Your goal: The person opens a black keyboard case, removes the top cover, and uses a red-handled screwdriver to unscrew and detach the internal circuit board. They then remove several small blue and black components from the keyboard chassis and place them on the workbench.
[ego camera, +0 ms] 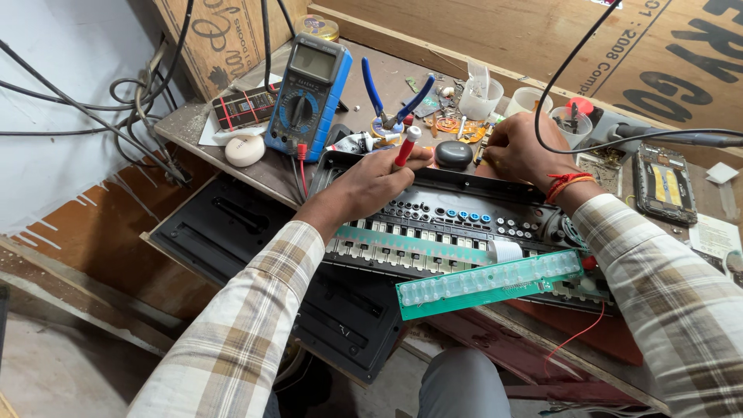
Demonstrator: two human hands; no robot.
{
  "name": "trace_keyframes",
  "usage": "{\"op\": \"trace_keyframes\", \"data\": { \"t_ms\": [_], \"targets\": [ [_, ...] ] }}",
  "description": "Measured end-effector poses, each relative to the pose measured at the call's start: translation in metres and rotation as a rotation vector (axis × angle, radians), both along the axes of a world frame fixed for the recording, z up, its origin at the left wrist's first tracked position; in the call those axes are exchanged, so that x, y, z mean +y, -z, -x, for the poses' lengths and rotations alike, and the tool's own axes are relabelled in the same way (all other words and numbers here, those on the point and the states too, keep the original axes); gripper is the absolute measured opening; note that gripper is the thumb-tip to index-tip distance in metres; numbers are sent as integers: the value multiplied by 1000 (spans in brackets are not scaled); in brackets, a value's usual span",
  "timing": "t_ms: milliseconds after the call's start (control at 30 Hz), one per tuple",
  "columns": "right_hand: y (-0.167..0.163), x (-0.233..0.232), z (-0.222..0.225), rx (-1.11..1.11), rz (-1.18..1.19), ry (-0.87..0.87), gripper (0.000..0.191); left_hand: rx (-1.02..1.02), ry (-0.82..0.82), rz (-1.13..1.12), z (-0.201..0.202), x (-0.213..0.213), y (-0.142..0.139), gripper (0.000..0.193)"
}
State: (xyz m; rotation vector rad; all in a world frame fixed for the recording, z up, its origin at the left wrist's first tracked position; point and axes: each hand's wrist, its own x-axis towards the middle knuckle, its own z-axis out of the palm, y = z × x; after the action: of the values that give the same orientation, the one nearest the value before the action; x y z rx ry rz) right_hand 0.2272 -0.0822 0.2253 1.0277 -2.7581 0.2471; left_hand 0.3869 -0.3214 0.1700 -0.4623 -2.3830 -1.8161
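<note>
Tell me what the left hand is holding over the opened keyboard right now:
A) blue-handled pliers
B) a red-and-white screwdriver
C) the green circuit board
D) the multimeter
B: the left hand grips a red-and-white screwdriver; the blue-handled pliers, multimeter and green circuit board lie untouched.

Electronics repair workshop. Evidence: blue multimeter [308, 97] upper centre, blue-handled pliers [395, 101] beside it, opened keyboard chassis [433, 224] mid-frame with green circuit board [489, 283] loose on top, stripped phone frame [660, 184] at right, small parts cups [480, 99] along the cluttered wooden bench [193, 124].
</note>
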Motion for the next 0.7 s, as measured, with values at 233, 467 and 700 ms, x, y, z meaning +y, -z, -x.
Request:
{"op": "trace_keyframes", "data": {
  "t_ms": [233, 467, 700],
  "targets": [
    [5, 3, 16, 99, 8, -138, 18, 16, 22, -21, 2, -1, 2, 56],
    [5, 9, 22, 84, -67, -151, 18, 13, 15, -13, 2, -2, 4, 57],
    [5, 18, 22, 57, -109, -190, 20, 29, 9, -16, 3, -3, 6, 57]
  ]
}}
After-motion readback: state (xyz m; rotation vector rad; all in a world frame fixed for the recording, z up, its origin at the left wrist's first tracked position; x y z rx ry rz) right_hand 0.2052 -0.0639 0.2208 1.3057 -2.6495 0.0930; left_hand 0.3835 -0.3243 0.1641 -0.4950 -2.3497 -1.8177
